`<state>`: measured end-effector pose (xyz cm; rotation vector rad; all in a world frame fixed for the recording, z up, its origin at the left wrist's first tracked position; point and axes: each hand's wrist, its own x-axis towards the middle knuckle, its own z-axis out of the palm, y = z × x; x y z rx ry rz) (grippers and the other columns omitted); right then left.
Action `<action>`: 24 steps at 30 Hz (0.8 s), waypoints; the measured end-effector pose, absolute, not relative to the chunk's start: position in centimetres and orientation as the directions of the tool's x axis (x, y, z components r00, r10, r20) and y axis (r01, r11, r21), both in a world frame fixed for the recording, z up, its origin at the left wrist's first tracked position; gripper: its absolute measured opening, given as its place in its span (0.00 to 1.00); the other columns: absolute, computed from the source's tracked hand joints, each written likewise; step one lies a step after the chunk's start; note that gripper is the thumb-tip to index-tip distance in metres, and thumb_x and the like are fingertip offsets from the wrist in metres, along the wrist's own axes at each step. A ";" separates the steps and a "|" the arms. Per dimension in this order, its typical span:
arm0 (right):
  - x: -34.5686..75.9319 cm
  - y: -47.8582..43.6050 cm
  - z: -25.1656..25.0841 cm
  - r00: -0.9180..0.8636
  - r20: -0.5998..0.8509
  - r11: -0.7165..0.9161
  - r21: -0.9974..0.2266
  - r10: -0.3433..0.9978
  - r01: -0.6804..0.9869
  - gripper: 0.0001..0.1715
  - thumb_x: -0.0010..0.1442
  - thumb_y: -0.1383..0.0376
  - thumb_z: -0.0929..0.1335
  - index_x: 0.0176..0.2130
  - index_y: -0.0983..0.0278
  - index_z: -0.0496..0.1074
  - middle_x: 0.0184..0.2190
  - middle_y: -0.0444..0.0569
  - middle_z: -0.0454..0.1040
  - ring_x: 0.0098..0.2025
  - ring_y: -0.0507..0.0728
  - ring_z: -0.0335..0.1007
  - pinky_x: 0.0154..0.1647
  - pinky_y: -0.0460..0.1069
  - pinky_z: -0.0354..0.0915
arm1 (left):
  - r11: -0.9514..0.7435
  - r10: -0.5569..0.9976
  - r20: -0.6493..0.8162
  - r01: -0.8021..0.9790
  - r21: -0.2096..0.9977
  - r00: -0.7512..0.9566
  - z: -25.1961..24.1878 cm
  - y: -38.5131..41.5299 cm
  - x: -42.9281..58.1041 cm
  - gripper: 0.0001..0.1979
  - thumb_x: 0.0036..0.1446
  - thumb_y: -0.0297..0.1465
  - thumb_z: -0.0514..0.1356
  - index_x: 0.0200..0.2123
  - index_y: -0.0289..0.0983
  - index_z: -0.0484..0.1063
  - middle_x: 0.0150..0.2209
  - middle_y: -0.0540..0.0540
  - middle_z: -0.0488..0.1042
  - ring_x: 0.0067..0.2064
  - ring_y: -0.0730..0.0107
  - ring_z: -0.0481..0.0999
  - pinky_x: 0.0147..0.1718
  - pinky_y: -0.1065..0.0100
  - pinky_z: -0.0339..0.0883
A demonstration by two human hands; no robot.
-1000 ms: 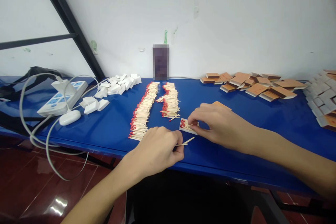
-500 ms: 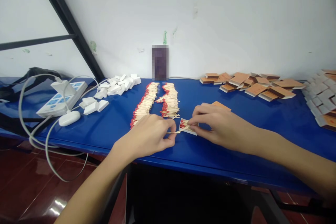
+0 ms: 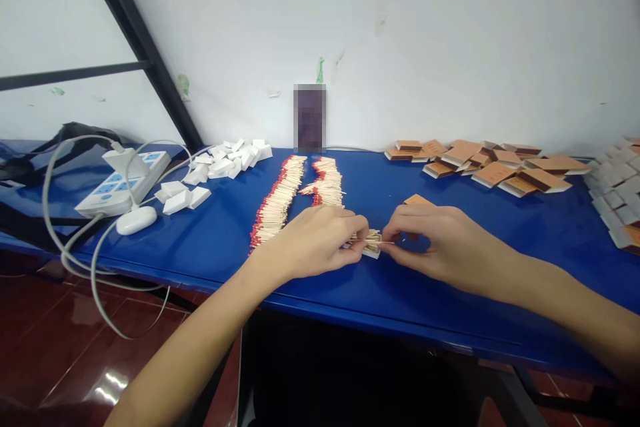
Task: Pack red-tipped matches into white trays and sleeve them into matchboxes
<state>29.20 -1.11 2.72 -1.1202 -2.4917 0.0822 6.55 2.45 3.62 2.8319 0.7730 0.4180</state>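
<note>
A small white matchbox tray (image 3: 371, 254) with matchsticks (image 3: 372, 238) in it lies between my hands on the blue table. My left hand (image 3: 323, 240) is closed over the tray's left end, thumb and fingers pinched on matchsticks; the fingers hide part of the tray. From the right, my right hand (image 3: 437, 240) pinches the end of a matchstick just above the tray's right edge. Beyond my left hand stretch two long rows of red-tipped matches, a left row (image 3: 277, 203) and a right row (image 3: 329, 181). An orange matchbox sleeve (image 3: 418, 200) lies behind my right hand, partly covered.
White trays (image 3: 227, 161) are heaped at the back left, near a power strip (image 3: 117, 190) with looping cables. Orange matchbox sleeves (image 3: 493, 163) are piled at the back right. Stacked boxes (image 3: 620, 190) stand at the far right. A blurred dark object (image 3: 310, 119) leans on the wall.
My left hand has moved right, from beside the tray to over it, carrying matchsticks. My right hand has shifted slightly right, to the tray's right end. The view has shifted a little.
</note>
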 end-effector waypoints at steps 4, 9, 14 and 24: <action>29.1 -1.4 2.5 -0.557 0.346 0.645 -0.237 0.755 0.727 0.11 0.63 0.63 0.65 0.30 0.61 0.72 0.26 0.44 0.73 0.29 0.54 0.67 0.31 0.49 0.59 | -0.846 0.533 0.387 0.463 0.266 0.752 3.0 2.4 5.9 0.04 0.64 0.28 0.57 0.37 0.37 0.73 0.35 0.50 0.73 0.38 0.70 0.72 0.38 0.69 0.63; 28.4 -1.2 2.2 -0.549 0.318 0.624 -0.227 0.773 0.748 0.11 0.63 0.63 0.66 0.28 0.61 0.70 0.26 0.44 0.73 0.28 0.53 0.66 0.31 0.49 0.58 | -0.814 0.580 0.469 0.456 0.359 0.666 2.7 2.5 5.6 0.04 0.64 0.26 0.57 0.37 0.37 0.72 0.36 0.49 0.75 0.38 0.71 0.74 0.39 0.70 0.65; 28.0 -1.1 2.1 -0.522 0.287 0.590 -0.261 0.803 0.764 0.11 0.62 0.62 0.66 0.28 0.61 0.70 0.28 0.44 0.73 0.28 0.53 0.67 0.31 0.49 0.57 | -0.822 0.568 0.448 0.442 0.360 0.691 2.5 2.3 6.0 0.06 0.64 0.24 0.57 0.39 0.36 0.74 0.34 0.49 0.76 0.36 0.71 0.75 0.39 0.70 0.67; 29.6 -1.2 2.9 -0.411 0.410 0.530 -0.238 0.815 0.814 0.15 0.63 0.54 0.66 0.29 0.59 0.72 0.15 0.39 0.60 0.20 0.52 0.58 0.31 0.51 0.55 | -0.840 0.541 0.406 0.443 0.315 0.737 2.5 2.9 7.0 0.10 0.61 0.20 0.57 0.38 0.35 0.77 0.35 0.48 0.78 0.37 0.69 0.76 0.40 0.69 0.67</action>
